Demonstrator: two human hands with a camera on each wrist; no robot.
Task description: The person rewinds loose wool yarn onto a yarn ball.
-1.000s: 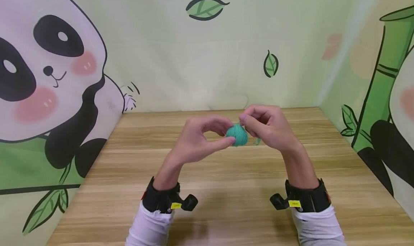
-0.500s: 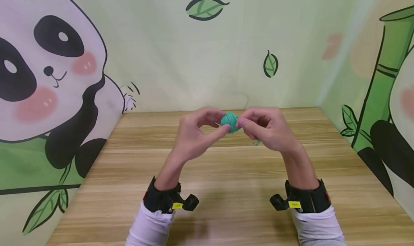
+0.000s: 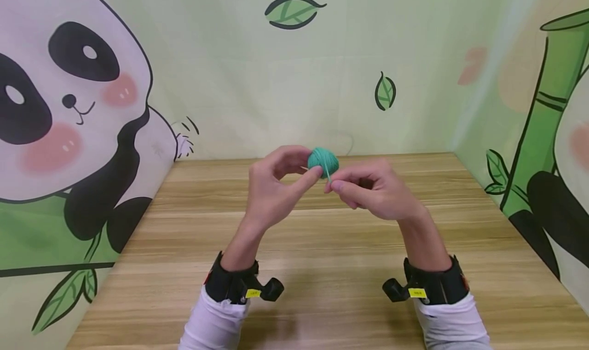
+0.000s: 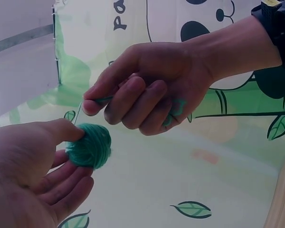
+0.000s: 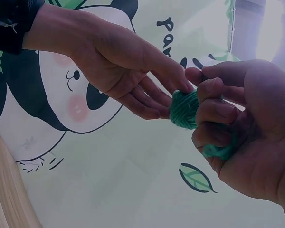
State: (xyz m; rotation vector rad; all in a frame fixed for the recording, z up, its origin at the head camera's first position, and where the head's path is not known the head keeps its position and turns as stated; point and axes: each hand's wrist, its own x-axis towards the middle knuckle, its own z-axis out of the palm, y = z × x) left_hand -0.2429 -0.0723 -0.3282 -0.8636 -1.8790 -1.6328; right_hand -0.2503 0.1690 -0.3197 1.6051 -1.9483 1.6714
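A small teal ball of yarn [image 3: 324, 162] is held up above the table between the thumb and fingers of my left hand [image 3: 276, 186]. From the ball a short taut strand of yarn [image 3: 328, 173] runs to my right hand [image 3: 375, 190], which pinches it between thumb and forefinger. In the left wrist view the wound ball [image 4: 92, 146] shows beside the left thumb. Loose yarn [image 5: 221, 149] is tucked under the curled lower fingers of the right hand in the right wrist view.
Beneath both hands lies a wood-grain table [image 3: 322, 268]. A pale green backdrop [image 3: 221, 84] with printed pandas, leaves and bamboo stands behind it and along both sides. Each wrist wears a black strap with a small camera [image 3: 271, 289].
The left hand has shifted left and upward with the ball of yarn. My right hand has come from above the ball round to its lower right, drawing the strand down across its front.
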